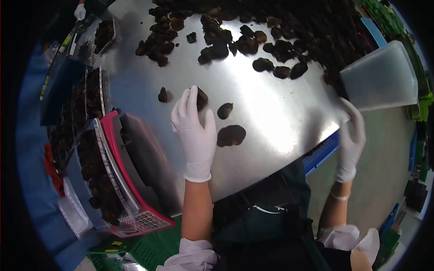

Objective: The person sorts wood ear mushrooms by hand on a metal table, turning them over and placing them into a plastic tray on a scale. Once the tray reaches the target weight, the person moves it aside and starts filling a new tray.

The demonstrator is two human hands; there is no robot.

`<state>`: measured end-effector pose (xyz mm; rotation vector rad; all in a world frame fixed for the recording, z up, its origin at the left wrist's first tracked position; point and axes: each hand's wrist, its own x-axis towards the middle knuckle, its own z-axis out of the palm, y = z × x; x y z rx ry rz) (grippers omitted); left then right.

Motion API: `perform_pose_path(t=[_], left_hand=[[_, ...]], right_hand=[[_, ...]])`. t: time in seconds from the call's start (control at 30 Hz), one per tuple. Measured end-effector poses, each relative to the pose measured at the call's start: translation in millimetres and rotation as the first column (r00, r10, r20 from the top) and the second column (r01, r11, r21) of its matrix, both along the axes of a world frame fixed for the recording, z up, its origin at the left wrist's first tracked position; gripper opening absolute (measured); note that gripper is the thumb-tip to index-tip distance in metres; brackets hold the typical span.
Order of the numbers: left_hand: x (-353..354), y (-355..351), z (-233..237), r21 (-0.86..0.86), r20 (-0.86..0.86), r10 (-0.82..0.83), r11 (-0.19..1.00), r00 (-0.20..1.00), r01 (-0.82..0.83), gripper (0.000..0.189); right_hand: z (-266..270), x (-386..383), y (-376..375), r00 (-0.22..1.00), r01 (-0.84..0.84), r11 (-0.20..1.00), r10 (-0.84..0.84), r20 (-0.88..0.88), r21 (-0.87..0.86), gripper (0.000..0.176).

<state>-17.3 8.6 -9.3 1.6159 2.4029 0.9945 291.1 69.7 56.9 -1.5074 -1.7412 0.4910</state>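
Observation:
My left hand (195, 135), in a white glove, is over the metal table (266, 162). Its fingers and thumb close around a dark brown wood ear mushroom (202, 99), partly hidden behind the fingers. Just to the right lie a small mushroom (225, 110) and a larger flat one (231, 135); another small piece (162, 95) is to the left. My right hand (351, 142), also gloved and a little blurred, is at the table's right edge beside a translucent plastic bin (379, 79). Its fingers are loosely curved, apart from the thumb, and nothing shows in them.
Many mushrooms (312, 22) are heaped across the far side. At left, a pink scale (135, 180) bears a filled clear tray (101, 176), with more filled trays (92, 92) beyond. Another person's gloved hand (80, 12) is at top left. A green crate (140, 248) stands below.

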Motion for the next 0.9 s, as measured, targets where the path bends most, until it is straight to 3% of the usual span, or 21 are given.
perform_pose_path(t=[0.03, 0.07, 0.1, 0.13, 0.2, 0.27, 0.3, 0.37, 0.47, 0.53, 0.57, 0.67, 0.7, 0.73, 0.8, 0.83, 0.87, 0.9], left_hand=[[-2, 0, -2, 0.01, -0.018, -0.007, 1.0, 1.0, 0.007, 0.06], [-4, 2, -4, 0.025, -0.038, -0.01, 1.0, 0.999, 0.01, 0.058], [-5, 4, -8, 0.078, -0.068, 0.009, 0.997, 0.998, -0.004, 0.048], [-6, 4, -10, 0.079, -0.077, 0.008, 0.997, 0.997, -0.002, 0.048], [-9, 4, -11, 0.102, -0.064, 0.016, 0.995, 0.998, -0.009, 0.035], [-10, 2, -13, 0.137, -0.031, 0.025, 0.99, 0.999, -0.02, 0.029], [-11, 4, -13, 0.18, 0.013, 0.032, 0.983, 0.999, -0.034, 0.023], [-10, 1, -7, 0.202, 0.047, 0.008, 0.979, 0.999, -0.017, 0.02], [-4, -6, 6, 0.261, 0.089, -0.029, 0.965, 0.996, 0.005, 0.017], [1, -8, 14, 0.241, 0.106, -0.085, 0.969, 0.991, 0.057, 0.019], [4, -7, 17, 0.25, 0.121, -0.109, 0.965, 0.987, 0.076, 0.018], [7, -2, 19, 0.233, 0.099, -0.175, 0.961, 0.98, 0.148, 0.018], [7, -2, 16, 0.233, 0.096, -0.18, 0.96, 0.979, 0.154, 0.018], [6, -3, 11, 0.252, 0.188, -0.186, 0.958, 0.964, 0.136, 0.013], [4, -5, 11, 0.261, 0.271, -0.18, 0.959, 0.946, 0.108, 0.01], [6, -5, 15, 0.296, 0.6, -0.191, 0.955, 0.777, 0.006, 0.011], [6, -7, 18, 0.292, 0.842, -0.204, 0.951, 0.499, -0.105, 0.011], [0, -9, 15, 0.361, 0.881, -0.304, 0.927, 0.362, -0.1, 0.015]], right_hand=[[0, -29, 1, 0.989, -0.133, 0.985, 0.125, -0.078, -0.11, 0.035], [-9, -58, 8, 0.919, -0.39, 0.921, 0.389, -0.066, -0.012, 0.037], [-28, -85, 22, 0.765, -0.633, 0.765, 0.642, -0.058, 0.12, 0.045], [-32, -117, 30, 0.662, -0.749, 0.659, 0.747, 0.059, 0.062, 0.048], [-60, -152, 36, 0.551, -0.835, 0.525, 0.788, 0.275, 0.166, 0.038], [-53, -150, 50, 0.509, -0.848, 0.521, 0.852, 0.122, -0.096, 0.033], [-46, -140, 50, 0.51, -0.848, 0.522, 0.851, 0.126, -0.091, 0.033], [-27, -99, 44, 0.634, -0.773, 0.633, 0.773, 0.03, 0.044, 0.03], [-4, -16, 13, 0.93, -0.362, 0.932, 0.361, -0.064, 0.005, 0.034], [-10, 28, 3, 0.998, -0.009, 0.995, 0.002, 0.07, 0.098, 0.045], [-20, 50, 3, 0.993, 0.106, 0.994, -0.107, 0.044, 0.023, 0.049], [-6, 37, 19, 0.998, -0.041, 0.98, 0.03, -0.06, -0.192, 0.042], [-9, 19, 26, 0.987, -0.157, 0.983, 0.153, -0.047, -0.097, 0.033], [-11, 0, 35, 0.952, -0.287, 0.956, 0.278, 0.127, 0.056, 0.029], [-4, -41, 43, 0.9, -0.434, 0.901, 0.432, 0.055, 0.017, 0.029], [-3, -58, 44, 0.851, -0.522, 0.852, 0.519, -0.079, -0.038, 0.03], [-2, -75, 41, 0.783, -0.606, 0.79, 0.57, -0.25, -0.098, 0.033], [1, -94, 33, 0.734, -0.649, 0.739, 0.544, -0.407, -0.182, 0.042]])
